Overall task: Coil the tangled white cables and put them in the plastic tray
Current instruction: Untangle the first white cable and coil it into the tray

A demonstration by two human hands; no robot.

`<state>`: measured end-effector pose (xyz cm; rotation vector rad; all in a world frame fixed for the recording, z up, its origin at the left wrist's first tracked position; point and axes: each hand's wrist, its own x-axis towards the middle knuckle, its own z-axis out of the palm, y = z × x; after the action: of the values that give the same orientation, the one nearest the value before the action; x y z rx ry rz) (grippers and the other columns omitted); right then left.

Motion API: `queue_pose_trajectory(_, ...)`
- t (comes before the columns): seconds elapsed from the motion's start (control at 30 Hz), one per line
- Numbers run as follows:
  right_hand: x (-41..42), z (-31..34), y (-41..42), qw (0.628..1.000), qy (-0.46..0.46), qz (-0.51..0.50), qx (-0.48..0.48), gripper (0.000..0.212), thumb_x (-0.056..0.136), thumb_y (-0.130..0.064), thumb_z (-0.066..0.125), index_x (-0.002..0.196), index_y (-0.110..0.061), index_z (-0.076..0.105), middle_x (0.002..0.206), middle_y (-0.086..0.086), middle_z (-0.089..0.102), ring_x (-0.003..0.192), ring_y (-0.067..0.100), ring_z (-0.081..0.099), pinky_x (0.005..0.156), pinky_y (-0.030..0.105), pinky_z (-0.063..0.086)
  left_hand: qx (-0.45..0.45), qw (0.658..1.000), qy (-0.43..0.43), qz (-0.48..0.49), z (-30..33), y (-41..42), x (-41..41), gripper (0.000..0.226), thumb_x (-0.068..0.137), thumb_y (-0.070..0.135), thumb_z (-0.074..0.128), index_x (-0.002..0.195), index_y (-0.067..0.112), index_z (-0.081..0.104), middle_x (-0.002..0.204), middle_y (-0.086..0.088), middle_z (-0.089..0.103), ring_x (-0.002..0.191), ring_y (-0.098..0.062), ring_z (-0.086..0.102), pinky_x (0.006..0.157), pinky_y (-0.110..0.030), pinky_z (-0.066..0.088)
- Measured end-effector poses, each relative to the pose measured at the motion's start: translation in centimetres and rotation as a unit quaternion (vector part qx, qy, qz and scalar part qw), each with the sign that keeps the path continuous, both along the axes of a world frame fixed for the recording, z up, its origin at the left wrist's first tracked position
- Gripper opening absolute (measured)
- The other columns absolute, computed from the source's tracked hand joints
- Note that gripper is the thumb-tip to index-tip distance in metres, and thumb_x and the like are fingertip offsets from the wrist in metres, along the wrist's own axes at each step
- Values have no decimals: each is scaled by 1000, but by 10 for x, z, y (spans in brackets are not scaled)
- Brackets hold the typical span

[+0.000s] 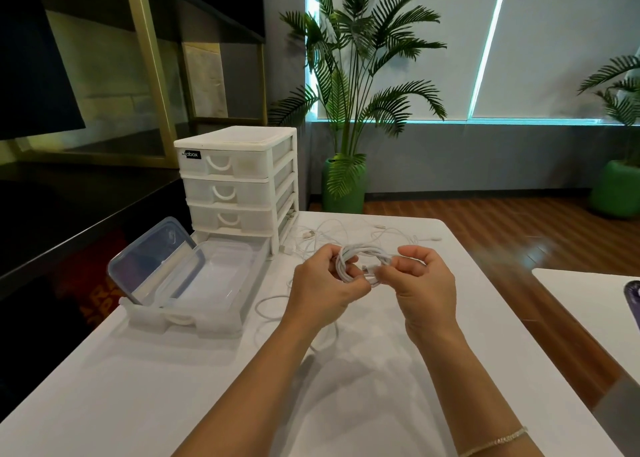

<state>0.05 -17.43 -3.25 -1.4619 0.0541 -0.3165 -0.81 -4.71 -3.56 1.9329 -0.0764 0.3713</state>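
Note:
A small coil of white cable (360, 252) hangs above the middle of the white table (180, 380), held between both hands. My left hand (320, 285) pinches its left side and my right hand (424, 283) grips its right side, with a plug end showing between the fingers. Loose white cables (346, 229) lie tangled on the table behind the hands, and another strand (268, 306) loops under my left wrist. The plastic tray (207, 280), a clear box sitting in a pulled-out white drawer, stands to the left; no cable shows inside it.
A clear lid with a blue rim (156, 259) leans against the tray's left side. A white drawer unit (239, 179) stands behind the tray. A second white table (588, 304) sits at the right. Potted palms (346, 186) stand on the floor beyond.

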Motion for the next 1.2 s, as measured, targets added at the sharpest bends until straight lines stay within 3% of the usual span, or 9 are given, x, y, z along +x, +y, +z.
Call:
queue_pose_trajectory(0.17, -2, 0, 0, 1000, -27, 4, -5, 40, 67, 3, 77, 87, -23, 55, 81, 5, 66, 73, 16, 65, 59, 15, 52, -33, 999, 31, 4, -1, -4, 3, 34, 82, 21, 68, 112, 19, 53, 95, 5, 64, 70, -14, 65, 54, -15, 55)
queue_pose_trajectory(0.33, -3, 1, -1, 998, -23, 23, -48, 46, 69, 0, 77, 103, -21, 55, 79, 3, 67, 73, 16, 67, 61, 19, 54, -93, 990, 94, -45, 1, -1, 5, 40, 82, 14, 67, 116, 18, 45, 102, -6, 65, 77, -17, 67, 63, -25, 59)
queue_pose_trajectory(0.5, -1, 3, -2, 995, 3, 61, -81, 68, 77, -7, 71, 135, -23, 40, 85, -1, 70, 82, 14, 67, 71, 18, 45, -245, 953, 162, -79, 1, -1, 6, 24, 86, 5, 60, 108, 10, 52, 85, -5, 64, 63, -10, 64, 57, -23, 58)
queue_pose_trajectory(0.57, 0, 3, -4, 993, 4, 64, -97, 71, 79, -4, 68, 139, -22, 36, 83, 2, 70, 83, 17, 67, 66, 15, 45, -308, 928, 186, -98, 1, -2, 6, 10, 88, 2, 57, 96, 7, 60, 82, -7, 67, 68, -14, 65, 60, -24, 59)
queue_pose_trajectory(0.73, -1, 3, -3, 987, -1, 66, -145, 75, 80, -3, 65, 143, -22, 29, 83, 10, 66, 87, 28, 66, 64, 19, 50, -415, 876, 204, -140, 3, 4, 7, 11, 88, -1, 55, 87, -7, 64, 79, -15, 69, 67, -20, 69, 62, -27, 60)
queue_pose_trajectory(0.83, -2, 4, -5, 985, -3, 71, -160, 76, 81, -5, 65, 145, -22, 27, 80, 4, 65, 83, 24, 65, 60, 18, 49, -421, 868, 198, -173, 5, 7, 6, 10, 88, 1, 57, 89, -4, 65, 76, -11, 72, 67, -19, 70, 62, -26, 60)
queue_pose_trajectory(1.0, -5, 7, -7, 980, 7, 99, -175, 86, 80, -5, 66, 148, -24, 16, 82, 3, 64, 85, 24, 65, 55, 17, 51, -395, 876, 201, -189, 3, 9, 6, 26, 82, -4, 61, 108, -4, 62, 107, -19, 68, 87, -28, 69, 71, -28, 60)
queue_pose_trajectory(1.13, -7, 11, -7, 983, 38, 128, -124, 88, 81, -5, 67, 148, -23, 12, 96, 11, 67, 86, 22, 66, 50, 13, 50, -381, 894, 188, -146, 4, 9, 7, 43, 79, -5, 66, 119, -4, 52, 114, -20, 65, 80, -25, 71, 73, -29, 60)
queue_pose_trajectory(1.2, -6, 10, -6, 984, 52, 140, -101, 87, 81, -4, 67, 148, -21, 14, 102, 10, 66, 84, 21, 65, 52, 16, 50, -353, 914, 169, -110, 5, 8, 8, 44, 78, -4, 67, 116, 4, 46, 114, -18, 64, 81, -24, 68, 76, -31, 58)
